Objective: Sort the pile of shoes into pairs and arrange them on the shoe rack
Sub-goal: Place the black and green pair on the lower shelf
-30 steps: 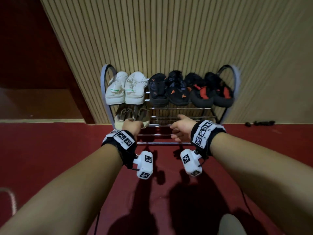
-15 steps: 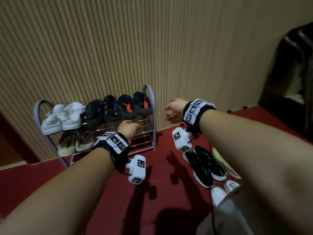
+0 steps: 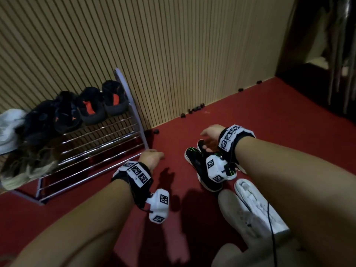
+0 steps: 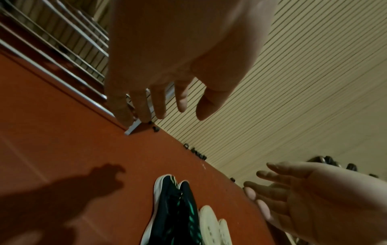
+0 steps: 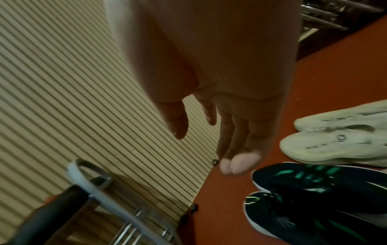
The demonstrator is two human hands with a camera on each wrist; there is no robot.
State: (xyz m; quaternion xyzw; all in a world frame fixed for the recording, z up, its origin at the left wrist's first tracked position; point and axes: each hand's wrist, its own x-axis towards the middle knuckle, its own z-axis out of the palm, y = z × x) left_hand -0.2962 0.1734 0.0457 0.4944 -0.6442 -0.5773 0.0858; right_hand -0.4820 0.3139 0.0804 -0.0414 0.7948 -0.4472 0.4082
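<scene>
Both hands have left the shoe rack (image 3: 133, 105) since the earlier frames and swung rightward, the head view turning with them from the rack front to the red floor (image 3: 260, 116) beyond its right end.

Hands: the right hand (image 3: 211, 134) hovers above the toes of the black-and-green pair (image 3: 200, 166), fingers spread and loosely extended, holding nothing. The left hand (image 3: 152, 158) hangs just off the rack's lower right corner, fingers relaxed and pointing down, also holding nothing.

Rack: upper tier carries, from its right end, a black pair with orange lining (image 3: 102, 105), a second black pair (image 3: 52, 116) and white shoes (image 3: 8, 128) at the frame's left edge. Lower tier holds a tan pair (image 3: 25, 166) at its left end; the remainder of that tier is bare rails.

Floor: the black-and-green pair lies side by side, toes toward the slatted wall (image 3: 173, 54). White shoes (image 3: 256, 205) lie just beside them, nearer the person and partly hidden by the right forearm.

Step in hand, by judgement: reach for the next pair, most likely the black-and-green one, which is already matched.

Next move requires: lowering the right hand onto the pair and closing on the collars or heels, possibly one shoe per hand, then carrying them to the open right part of the lower tier. Both soles should bridge the rails so neither shoe tips through.
</scene>
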